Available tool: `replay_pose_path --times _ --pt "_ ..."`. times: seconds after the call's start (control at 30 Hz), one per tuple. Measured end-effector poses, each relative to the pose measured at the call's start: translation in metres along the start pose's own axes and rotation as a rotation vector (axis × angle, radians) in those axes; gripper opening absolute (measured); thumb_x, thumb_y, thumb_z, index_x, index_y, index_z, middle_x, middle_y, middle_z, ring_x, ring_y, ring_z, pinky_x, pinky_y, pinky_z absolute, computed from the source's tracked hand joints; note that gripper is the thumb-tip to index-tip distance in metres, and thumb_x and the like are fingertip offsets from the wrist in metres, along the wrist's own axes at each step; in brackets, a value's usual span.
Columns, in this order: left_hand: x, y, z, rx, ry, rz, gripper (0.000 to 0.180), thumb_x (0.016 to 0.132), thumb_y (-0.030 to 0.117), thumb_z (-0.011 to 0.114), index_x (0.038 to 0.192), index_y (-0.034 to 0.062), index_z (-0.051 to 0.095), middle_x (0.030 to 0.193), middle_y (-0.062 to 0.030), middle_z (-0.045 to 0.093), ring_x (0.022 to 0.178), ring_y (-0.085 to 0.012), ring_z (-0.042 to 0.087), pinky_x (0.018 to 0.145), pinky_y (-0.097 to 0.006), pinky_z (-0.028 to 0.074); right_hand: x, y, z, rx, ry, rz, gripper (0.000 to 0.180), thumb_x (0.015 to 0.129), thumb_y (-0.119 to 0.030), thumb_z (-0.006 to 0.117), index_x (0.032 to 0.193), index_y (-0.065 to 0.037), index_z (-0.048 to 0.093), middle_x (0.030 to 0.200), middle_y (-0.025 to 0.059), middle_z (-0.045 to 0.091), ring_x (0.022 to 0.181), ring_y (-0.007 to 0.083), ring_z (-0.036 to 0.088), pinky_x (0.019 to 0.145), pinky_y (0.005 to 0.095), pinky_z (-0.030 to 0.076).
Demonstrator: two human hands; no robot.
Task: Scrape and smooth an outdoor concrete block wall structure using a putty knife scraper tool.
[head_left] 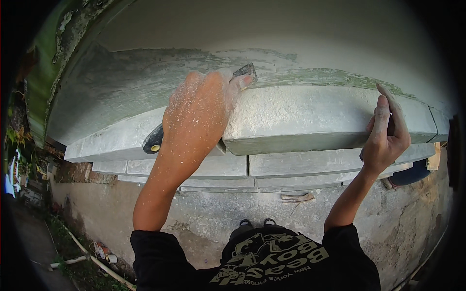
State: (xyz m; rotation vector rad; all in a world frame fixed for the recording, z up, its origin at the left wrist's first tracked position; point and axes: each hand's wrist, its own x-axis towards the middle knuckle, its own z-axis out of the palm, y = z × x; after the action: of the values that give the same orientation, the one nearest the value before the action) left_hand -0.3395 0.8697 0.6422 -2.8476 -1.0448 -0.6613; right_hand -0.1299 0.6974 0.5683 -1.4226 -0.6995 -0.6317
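Observation:
My left hand (pixel 199 104), dusted with white powder, is closed around a scraper. The scraper's black handle (pixel 153 139), with a yellow-rimmed hole at its end, sticks out behind the palm. Its dark, smeared blade (pixel 245 72) meets the base of the wall, just above the ledge. My right hand (pixel 386 133) is at the right part of the ledge (pixel 301 116), thumb and a long finger stretched upward. Its other fingers are partly hidden. A small dark spot shows beside its palm, too unclear to name. White powder and crumbs coat the ledge's top next to the scraper.
A pale wall (pixel 272 34) with grey-green scraped patches rises behind the ledge. Lower concrete steps (pixel 296 165) lead down to a stained floor (pixel 204 213), where a piece of wood (pixel 297 198) lies. A dark blue rounded object (pixel 410 175) is at the right; pipes (pixel 104 269) run at lower left.

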Motion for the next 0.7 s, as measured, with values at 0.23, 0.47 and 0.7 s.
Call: replay_pose_path --times 0.23,0.47,0.7 --pt "-0.009 0.004 -0.001 0.053 0.085 -0.001 0.045 0.104 0.038 0.054 0.092 -0.0023 0.07 0.075 -0.0239 0.065 0.077 -0.036 0.068 0.074 -0.049 0.054 -0.001 -0.002 0.004 -0.043 0.042 -0.089 0.02 0.097 -0.008 0.065 0.111 -0.003 0.078 0.086 0.004 0.075 0.055 0.0017 0.047 0.05 0.0183 0.034" --pt "-0.003 0.006 0.0 0.017 0.029 0.033 0.044 0.103 0.037 0.055 0.093 -0.0025 0.07 0.081 -0.0252 0.065 0.081 -0.0359 0.069 0.075 -0.049 0.055 -0.004 -0.002 0.003 -0.042 0.042 -0.066 0.019 0.098 -0.01 0.065 0.111 -0.004 0.078 0.082 0.0019 0.073 0.054 0.0012 0.044 0.05 0.0181 0.032" --pt "0.0 0.001 -0.005 0.068 -0.011 0.009 0.047 0.104 0.04 0.054 0.09 -0.0014 0.069 0.08 -0.0248 0.065 0.08 -0.0376 0.068 0.074 -0.05 0.053 0.001 0.001 0.001 -0.023 0.015 -0.059 0.019 0.097 -0.009 0.066 0.111 -0.004 0.078 0.086 0.0021 0.075 0.056 0.001 0.046 0.051 0.0175 0.034"
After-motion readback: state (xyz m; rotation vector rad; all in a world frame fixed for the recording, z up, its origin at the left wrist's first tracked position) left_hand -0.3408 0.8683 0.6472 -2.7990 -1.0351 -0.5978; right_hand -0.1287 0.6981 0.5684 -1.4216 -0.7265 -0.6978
